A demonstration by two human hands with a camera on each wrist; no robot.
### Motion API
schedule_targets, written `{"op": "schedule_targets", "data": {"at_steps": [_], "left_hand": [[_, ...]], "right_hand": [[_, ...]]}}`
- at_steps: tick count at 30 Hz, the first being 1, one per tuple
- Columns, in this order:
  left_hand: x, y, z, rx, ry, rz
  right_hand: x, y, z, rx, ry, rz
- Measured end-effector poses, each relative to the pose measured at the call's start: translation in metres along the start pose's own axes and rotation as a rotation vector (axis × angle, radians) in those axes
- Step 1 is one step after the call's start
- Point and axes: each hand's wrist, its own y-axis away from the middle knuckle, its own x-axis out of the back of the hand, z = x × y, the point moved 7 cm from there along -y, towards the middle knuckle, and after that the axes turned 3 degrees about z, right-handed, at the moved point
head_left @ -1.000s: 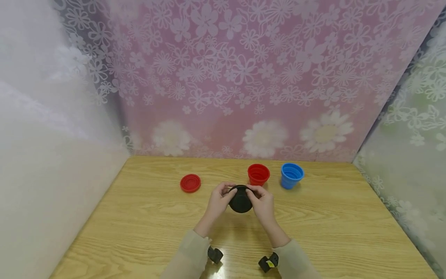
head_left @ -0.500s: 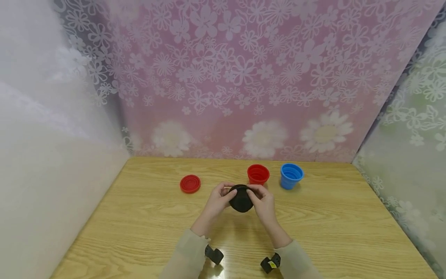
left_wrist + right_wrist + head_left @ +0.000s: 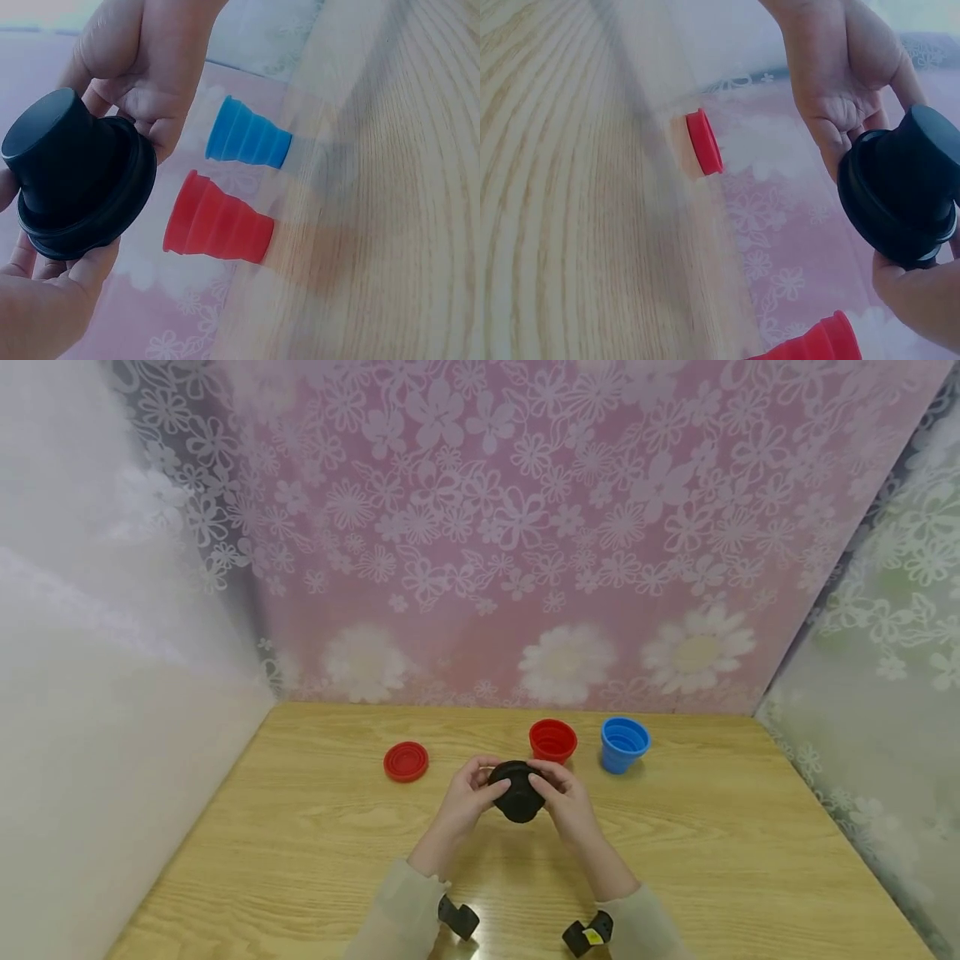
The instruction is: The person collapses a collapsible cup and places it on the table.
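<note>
Both hands hold a black collapsible cup (image 3: 519, 793) above the table, its base partly pushed out from the wide rim. In the left wrist view the black cup (image 3: 67, 176) shows a stepped shape, like a hat. My left hand (image 3: 468, 793) grips its left side, thumb on the base side and fingers at the rim. On the other side my right hand (image 3: 566, 797) grips the rim the same way. Behind the right hand stands an expanded red cup (image 3: 553, 741), slightly covered by the fingers. To its right is an expanded blue cup (image 3: 624, 744).
A flattened red collapsible cup (image 3: 406, 762) lies to the left on the wooden table (image 3: 315, 860). A floral pink cloth wall (image 3: 480, 610) closes off the back, with pale walls at both sides. A black wrist camera (image 3: 458, 917) is worn on each wrist.
The black cup has tilted slightly, and its base now stands out more from the rim. Both hands keep their hold in nearly the same place.
</note>
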Motion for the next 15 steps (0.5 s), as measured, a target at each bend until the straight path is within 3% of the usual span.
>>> {"op": "schedule_targets", "data": {"at_steps": [7, 11, 15], "left_hand": [[0.001, -0.002, -0.003, -0.022, -0.043, -0.007], [-0.004, 0.004, 0.008, -0.027, -0.066, 0.006], [-0.008, 0.009, 0.019, -0.036, -0.092, 0.024]], "right_hand": [[0.0, 0.0, 0.003, -0.083, -0.052, -0.055], [0.001, 0.0, 0.004, -0.108, -0.057, -0.072], [0.001, -0.001, 0.005, -0.079, -0.002, -0.074]]}}
